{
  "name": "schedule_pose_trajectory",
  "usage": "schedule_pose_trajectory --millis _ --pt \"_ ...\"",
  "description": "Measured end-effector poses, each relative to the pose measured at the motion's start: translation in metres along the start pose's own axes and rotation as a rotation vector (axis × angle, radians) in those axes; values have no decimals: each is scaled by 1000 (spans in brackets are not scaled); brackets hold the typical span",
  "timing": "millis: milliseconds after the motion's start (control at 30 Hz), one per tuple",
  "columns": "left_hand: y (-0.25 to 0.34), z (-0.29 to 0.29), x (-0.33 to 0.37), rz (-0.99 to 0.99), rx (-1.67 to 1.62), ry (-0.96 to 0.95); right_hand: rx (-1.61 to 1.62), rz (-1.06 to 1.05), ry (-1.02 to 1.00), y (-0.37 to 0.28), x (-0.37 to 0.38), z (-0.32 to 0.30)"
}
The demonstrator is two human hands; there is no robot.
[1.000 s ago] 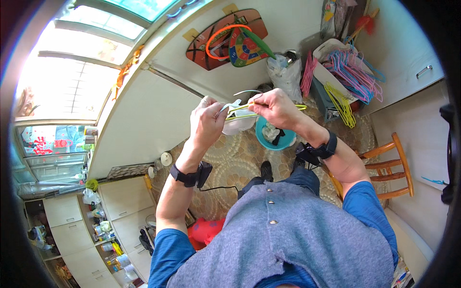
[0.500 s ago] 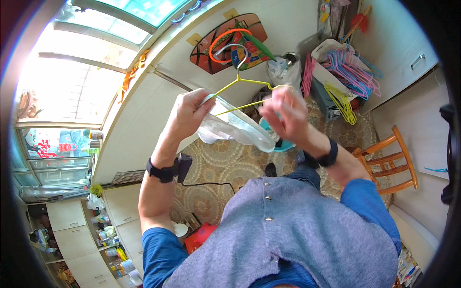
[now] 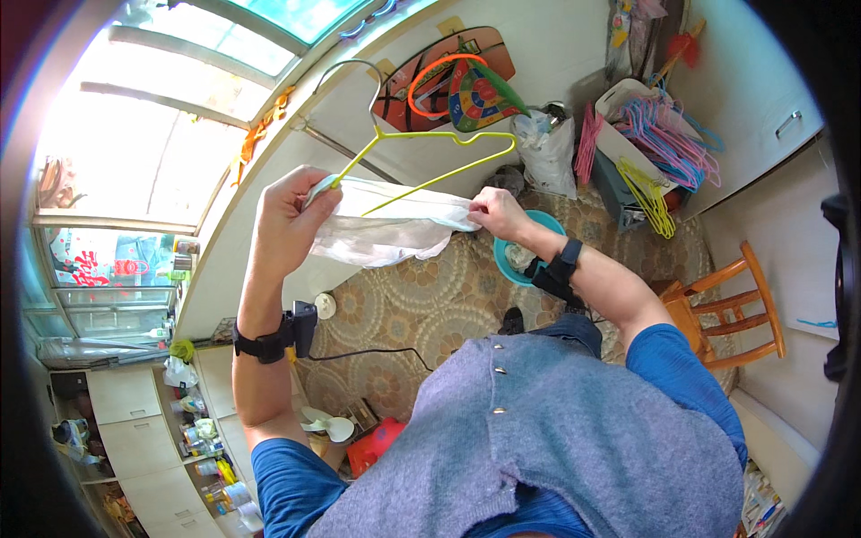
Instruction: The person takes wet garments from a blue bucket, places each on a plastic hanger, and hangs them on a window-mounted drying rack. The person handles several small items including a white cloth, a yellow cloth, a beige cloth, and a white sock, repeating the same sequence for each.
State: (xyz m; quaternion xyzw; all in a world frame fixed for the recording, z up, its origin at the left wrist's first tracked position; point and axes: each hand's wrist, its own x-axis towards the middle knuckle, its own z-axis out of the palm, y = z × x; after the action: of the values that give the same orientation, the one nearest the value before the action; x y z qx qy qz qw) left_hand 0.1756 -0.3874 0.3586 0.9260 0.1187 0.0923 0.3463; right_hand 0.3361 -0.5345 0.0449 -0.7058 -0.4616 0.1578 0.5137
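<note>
My left hand (image 3: 291, 211) is closed on one end of a thin white garment (image 3: 381, 235), with the left arm of a yellow-green clothes hanger (image 3: 439, 135) tucked into the cloth there. At the other end, my right hand (image 3: 499, 213) pinches the garment's edge, stretching it sideways below the hanger. The hanger's right arm sticks out bare above the cloth, and its hook points up and left. What kind of garment it is does not show.
Beyond my right hand a turquoise basin (image 3: 502, 260) with pale cloth sits on the patterned floor. Farther right are a bin of colourful hangers (image 3: 659, 134) and a wooden chair (image 3: 731, 305). A white plastic bag (image 3: 545, 152) stands near the wall; a cable (image 3: 377, 351) trails from my left wrist.
My left hand has moved left with the hanger and garment. The right hand, blurred beside the hanger's right arm before, has come down and grips the garment's right edge, pulling the cloth wider.
</note>
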Motion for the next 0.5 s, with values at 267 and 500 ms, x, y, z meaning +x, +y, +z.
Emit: schedule_pose_trajectory --millis 267,500 --pt "-35 -15 -36 -98 102 80 43 -115 -76 -37 48 -49" --pt "-71 -9 -58 -99 171 137 -188 -224 -213 -119 84 -91"
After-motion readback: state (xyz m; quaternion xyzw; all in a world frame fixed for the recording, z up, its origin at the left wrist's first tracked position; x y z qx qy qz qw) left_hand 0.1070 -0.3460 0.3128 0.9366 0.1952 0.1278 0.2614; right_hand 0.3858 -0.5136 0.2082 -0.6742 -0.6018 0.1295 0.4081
